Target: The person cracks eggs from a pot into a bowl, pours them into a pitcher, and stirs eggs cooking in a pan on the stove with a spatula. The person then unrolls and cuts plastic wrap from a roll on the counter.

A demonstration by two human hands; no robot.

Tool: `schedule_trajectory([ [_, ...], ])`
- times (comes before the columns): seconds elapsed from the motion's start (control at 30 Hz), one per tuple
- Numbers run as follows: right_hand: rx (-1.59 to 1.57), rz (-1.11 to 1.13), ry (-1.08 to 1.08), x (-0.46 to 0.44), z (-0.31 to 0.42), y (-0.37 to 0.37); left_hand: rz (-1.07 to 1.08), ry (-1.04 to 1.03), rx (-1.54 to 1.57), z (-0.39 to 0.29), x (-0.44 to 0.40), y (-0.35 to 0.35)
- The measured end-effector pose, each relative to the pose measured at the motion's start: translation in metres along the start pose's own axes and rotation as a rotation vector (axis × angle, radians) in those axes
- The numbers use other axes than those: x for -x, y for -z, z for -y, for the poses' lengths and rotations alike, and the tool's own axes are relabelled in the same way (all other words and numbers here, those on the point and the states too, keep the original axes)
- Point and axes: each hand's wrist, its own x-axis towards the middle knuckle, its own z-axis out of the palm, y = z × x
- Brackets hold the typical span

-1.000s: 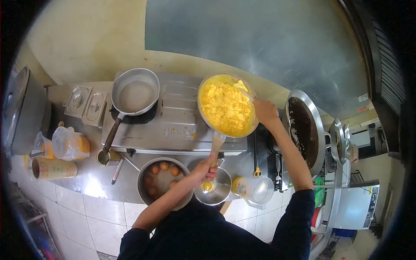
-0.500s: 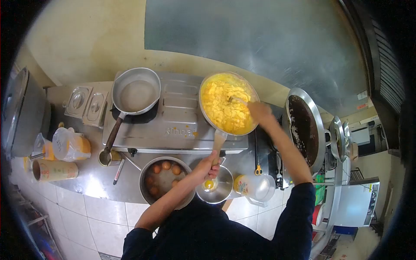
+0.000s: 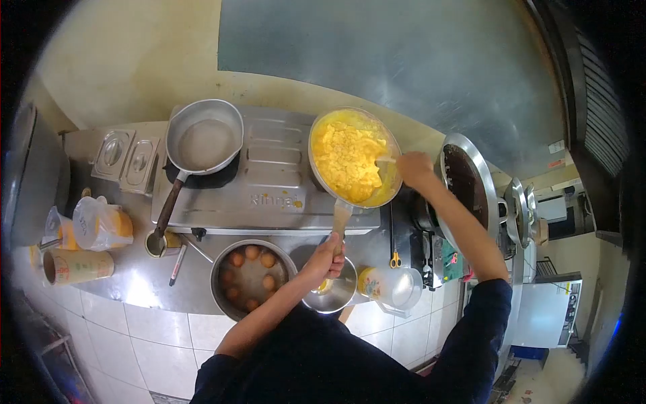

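My left hand (image 3: 324,261) is wrapped round the pale wooden handle (image 3: 342,219) of a frying pan (image 3: 314,161) at the stove's right side. Yellow scrambled eggs (image 3: 348,158) lie heaped in the pan, with runny egg along its upper wall. Closed on a pale-handled stirring utensil (image 3: 385,159), my right hand (image 3: 414,167) is at the pan's right rim. The utensil reaches the right edge of the eggs; its working end is hard to make out. Below my left hand is a steel bowl (image 3: 346,288) with some raw egg in it, partly hidden by the hand and arm.
An empty saucepan (image 3: 204,138) sits on the left burner. Brown eggs lie in a pot of water (image 3: 245,289) near the counter's front edge. Scissors (image 3: 395,259), a plastic jug (image 3: 402,289), a marker (image 3: 177,266) and lidded steel containers (image 3: 139,165) surround the stove.
My right hand and the utensil have shifted right and slightly down, from mid-pan to its right rim. The eggs are gathered together more. My left hand keeps its grip on the handle.
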Motion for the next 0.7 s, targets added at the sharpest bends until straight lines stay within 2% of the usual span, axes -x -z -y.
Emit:
schedule_trajectory([
  [0.1, 0.001, 0.023, 0.011, 0.011, -0.008, 0.051, 0.012, -0.01, 0.005, -0.002, -0.006, 0.005],
  [0.2, 0.04, 0.117, 0.106, 0.041, 0.009, 0.054, 0.03, -0.02, 0.009, -0.001, -0.006, 0.006],
  [0.33, 0.026, 0.109, -0.008, 0.008, 0.025, -0.02, 0.035, -0.026, -0.008, 0.001, -0.003, 0.006],
  [0.4, 0.005, -0.067, -0.042, -0.018, 0.022, -0.033, 0.048, -0.02, -0.007, 0.001, -0.003, 0.003],
  [0.43, 0.003, -0.07, -0.042, -0.026, 0.024, -0.032, 0.065, -0.008, -0.018, 0.0, -0.003, 0.003],
  [0.5, 0.044, -0.312, -0.016, -0.043, 0.027, -0.026, 0.121, 0.012, -0.044, -0.002, -0.009, 0.014],
  [0.53, 0.047, -0.316, -0.014, -0.051, 0.03, -0.029, 0.176, 0.038, -0.065, -0.003, -0.009, 0.017],
  [0.6, 0.106, -0.415, 0.135, -0.063, 0.039, -0.034, 0.143, 0.061, -0.073, -0.004, -0.009, 0.019],
  [0.7, 0.17, -0.421, 0.226, -0.04, 0.067, -0.022, 0.119, 0.072, -0.084, -0.008, -0.004, 0.02],
])
